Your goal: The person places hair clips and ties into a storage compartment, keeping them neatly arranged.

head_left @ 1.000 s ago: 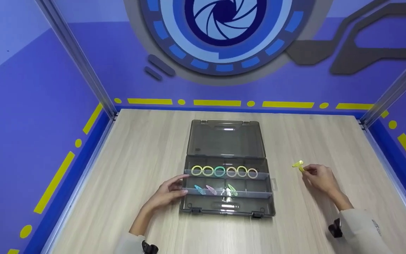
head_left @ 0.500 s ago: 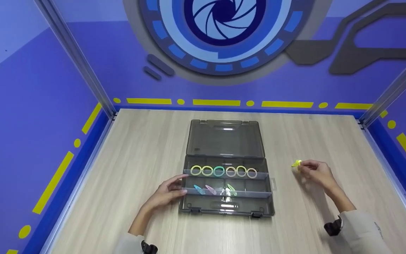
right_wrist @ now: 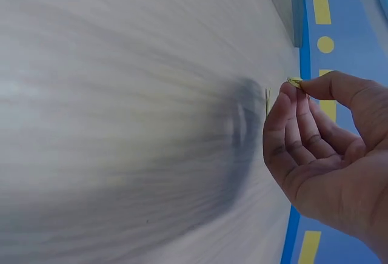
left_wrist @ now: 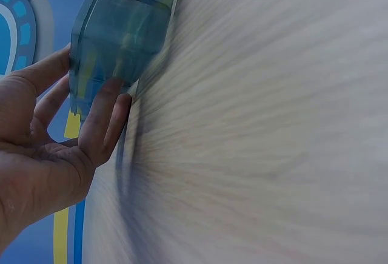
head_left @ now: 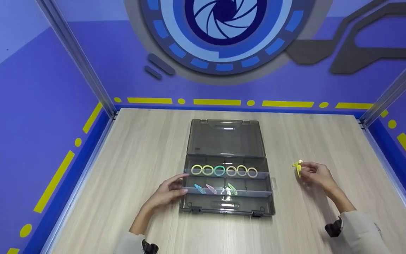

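An open grey translucent compartment box (head_left: 226,204) lies in the middle of the table. My left hand (head_left: 167,192) rests its spread fingertips against the box's left side; the left wrist view shows them at the plastic wall (left_wrist: 124,33). At the right, my right hand (head_left: 317,176) pinches a yellow hair clip (right_wrist: 294,82) between thumb and fingertips, low over the table. A second yellow clip (right_wrist: 267,100) shows just beyond the fingertips. Ring-shaped hair ties (head_left: 219,170) line the box's back row. Blue (head_left: 199,189), pink (head_left: 211,189) and green (head_left: 232,189) clips stand in the middle row.
The box lid (head_left: 226,137) lies folded back toward the far wall. A clear tab (head_left: 273,183) sticks out at the box's right side. Blue panels with metal corner posts (head_left: 397,86) enclose the wooden table (head_left: 136,141).
The right hand has shifted slightly and turned, covering the yellow clips half a second ago; now the pinched clip points down toward the table. The left hand and box stay put.
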The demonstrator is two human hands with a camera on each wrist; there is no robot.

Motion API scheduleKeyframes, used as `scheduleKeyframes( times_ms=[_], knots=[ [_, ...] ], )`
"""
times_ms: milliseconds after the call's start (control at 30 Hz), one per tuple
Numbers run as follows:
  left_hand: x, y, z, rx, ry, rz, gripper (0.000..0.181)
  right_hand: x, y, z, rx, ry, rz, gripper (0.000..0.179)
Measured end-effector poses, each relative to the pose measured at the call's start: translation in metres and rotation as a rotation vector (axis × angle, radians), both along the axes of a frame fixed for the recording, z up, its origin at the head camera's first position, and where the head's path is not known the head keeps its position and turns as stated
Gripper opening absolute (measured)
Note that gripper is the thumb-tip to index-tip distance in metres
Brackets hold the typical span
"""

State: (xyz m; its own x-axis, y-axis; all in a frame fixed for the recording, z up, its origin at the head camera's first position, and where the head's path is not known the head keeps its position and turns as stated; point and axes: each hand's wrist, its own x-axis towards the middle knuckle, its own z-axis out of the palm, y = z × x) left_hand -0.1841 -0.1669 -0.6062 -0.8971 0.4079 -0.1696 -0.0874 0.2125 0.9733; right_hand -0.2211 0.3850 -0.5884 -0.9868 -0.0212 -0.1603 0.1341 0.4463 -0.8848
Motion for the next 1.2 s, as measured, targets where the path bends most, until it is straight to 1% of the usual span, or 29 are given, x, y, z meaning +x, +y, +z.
scheduleKeyframes(
  times_ms=[200, 300, 433, 533, 633, 800, 900, 1033, 1200],
  knots=[
    [-0.001, 0.001, -0.002, -0.002, 0.005, 0.001, 0.059, 0.004, 0.006, -0.005, -0.041, -0.076, 0.002, 0.046],
    [-0.001, 0.002, -0.003, -0.003, 0.006, -0.001, 0.059, 0.006, 0.009, -0.007, -0.082, -0.101, 0.007, 0.045],
    [-0.001, 0.002, -0.003, 0.001, 0.014, -0.006, 0.059, 0.007, 0.01, -0.009, -0.161, -0.138, -0.007, 0.036],
    [-0.001, 0.001, -0.003, 0.002, 0.022, -0.005, 0.059, 0.007, 0.009, -0.011, -0.185, -0.149, -0.017, 0.026],
    [-0.002, 0.0, -0.003, -0.002, 0.024, -0.005, 0.059, 0.007, 0.009, -0.011, -0.148, -0.132, -0.014, 0.023],
    [-0.003, 0.0, -0.002, -0.011, 0.008, -0.007, 0.059, 0.01, 0.009, -0.011, -0.035, -0.077, 0.007, 0.028],
    [-0.002, 0.0, -0.002, -0.013, 0.001, 0.007, 0.059, 0.01, 0.006, -0.01, 0.05, -0.029, 0.012, 0.033],
    [-0.001, -0.001, -0.002, -0.014, 0.018, 0.005, 0.059, 0.006, -0.001, -0.01, 0.152, 0.039, 0.003, 0.033],
    [-0.002, -0.001, -0.002, -0.003, 0.044, -0.018, 0.059, -0.003, -0.012, -0.012, 0.217, 0.102, -0.029, 0.029]
  ],
)
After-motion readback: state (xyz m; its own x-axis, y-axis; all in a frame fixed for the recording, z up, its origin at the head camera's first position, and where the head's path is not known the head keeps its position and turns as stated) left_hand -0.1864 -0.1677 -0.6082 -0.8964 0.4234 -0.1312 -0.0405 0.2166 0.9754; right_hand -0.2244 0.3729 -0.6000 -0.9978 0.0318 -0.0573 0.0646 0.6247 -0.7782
